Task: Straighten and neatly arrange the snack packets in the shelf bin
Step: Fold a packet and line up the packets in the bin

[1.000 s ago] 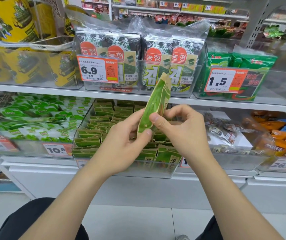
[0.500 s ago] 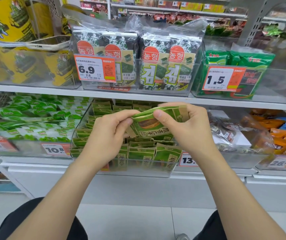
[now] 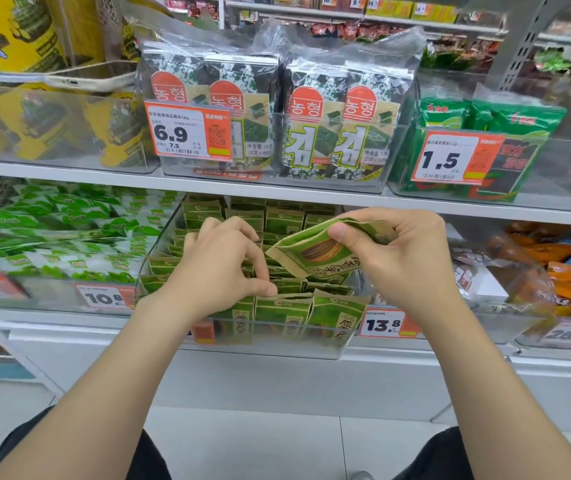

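Hands: the left hand (image 3: pixel 221 268) and the right hand (image 3: pixel 405 258) are apart, and both are over the bin (image 3: pixel 270 346).
Left hand: its fingers curl down among the rows of packets (image 3: pixel 282 313). The thumb tip touches the top edge of a packet near the front. I cannot tell if it grips one.
Right hand: it pinches the loose packet (image 3: pixel 315 252) by one end, with the thumb in front and the fingers behind.
Top shelf (image 3: pixel 69 171): a long white board. Big seaweed bags (image 3: pixel 339 133) stand on it in a clear box. Yellow bags (image 3: pixel 35 36) are to the left and small green bags (image 3: pixel 491 116) are to the right.
Bottom shelf (image 3: pixel 52 318): white, and the bin sits on it.
Bin: clear plastic, right under the big seaweed bags.
Beside the bin: green and white packets (image 3: pixel 62 233) lie in a loose pile on the left. Orange packets (image 3: pixel 568 271) are on the right.
Rows of packets: green and tan. They stand upright in the bin, and the front row is against the front wall.
Loose packet: green and tan like the others. It is held tilted above the rows, with its low corner near the left hand.
Price tags: a 13.8 tag (image 3: pixel 386 323) is just right of the bin front. A 10.8 tag (image 3: pixel 104 297) is to the left. A 6.9 tag (image 3: pixel 187 133) and a 1.5 tag (image 3: pixel 450 159) are on the boxes on the top shelf.
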### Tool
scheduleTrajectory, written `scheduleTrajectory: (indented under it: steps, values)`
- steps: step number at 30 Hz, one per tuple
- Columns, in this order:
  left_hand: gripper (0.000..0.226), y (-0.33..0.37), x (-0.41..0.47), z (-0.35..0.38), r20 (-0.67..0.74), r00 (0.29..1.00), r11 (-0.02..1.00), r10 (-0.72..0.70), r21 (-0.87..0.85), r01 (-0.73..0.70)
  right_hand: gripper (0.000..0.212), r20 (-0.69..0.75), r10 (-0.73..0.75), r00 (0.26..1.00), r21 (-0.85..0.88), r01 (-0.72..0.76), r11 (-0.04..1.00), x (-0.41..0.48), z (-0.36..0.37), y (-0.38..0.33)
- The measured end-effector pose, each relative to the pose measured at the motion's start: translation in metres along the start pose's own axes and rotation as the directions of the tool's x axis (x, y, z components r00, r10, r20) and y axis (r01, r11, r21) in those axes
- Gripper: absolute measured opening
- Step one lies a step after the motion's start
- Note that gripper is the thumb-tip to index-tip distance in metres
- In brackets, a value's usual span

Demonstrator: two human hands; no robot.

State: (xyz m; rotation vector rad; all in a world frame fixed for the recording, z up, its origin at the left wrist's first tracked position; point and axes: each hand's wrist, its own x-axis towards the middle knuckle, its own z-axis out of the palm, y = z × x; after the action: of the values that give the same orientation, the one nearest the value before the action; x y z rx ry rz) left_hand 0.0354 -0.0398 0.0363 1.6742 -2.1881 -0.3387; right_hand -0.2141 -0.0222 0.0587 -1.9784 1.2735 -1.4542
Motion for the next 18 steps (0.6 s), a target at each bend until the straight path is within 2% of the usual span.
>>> scheduleTrajectory:
  steps: [3, 6, 9, 12, 15, 18]
  values:
    - [0.025, -0.004, 0.000, -0.002, 0.111, 0.994, 0.999, -0.009, 0.032, 0.005, 0.006, 0.007, 0.019, 1.000, 0.037, -0.019, 0.999, 0.004, -0.006, 0.004]
    - [0.042, -0.007, -0.001, -0.002, 0.119, 0.993, 0.997, -0.014, 0.075, 0.005, 0.005, 0.048, 0.030, 0.998, 0.054, -0.033, 0.998, 0.004, -0.006, 0.004]
    - [0.058, -0.008, 0.001, -0.002, 0.116, 0.993, 0.994, -0.036, 0.103, 0.024, 0.010, 0.059, -0.063, 0.996, -0.114, 0.070, 0.991, 0.004, 0.005, 0.003]
    - [0.068, -0.011, 0.005, -0.001, 0.144, 0.988, 0.992, -0.063, 0.119, 0.046, 0.013, 0.146, -0.217, 0.965, -0.353, 0.255, 0.900, 0.008, 0.017, 0.002]
    - [0.073, -0.015, 0.007, -0.001, 0.164, 0.982, 0.991, -0.092, 0.110, 0.075, 0.023, 0.302, -0.198, 0.933, -0.412, 0.315, 0.855, 0.013, 0.018, 0.004]
    - [0.070, -0.016, 0.008, -0.001, 0.175, 0.980, 0.992, -0.097, 0.091, 0.082, 0.027, 0.329, -0.173, 0.928, -0.406, 0.305, 0.861, 0.018, 0.006, 0.001]
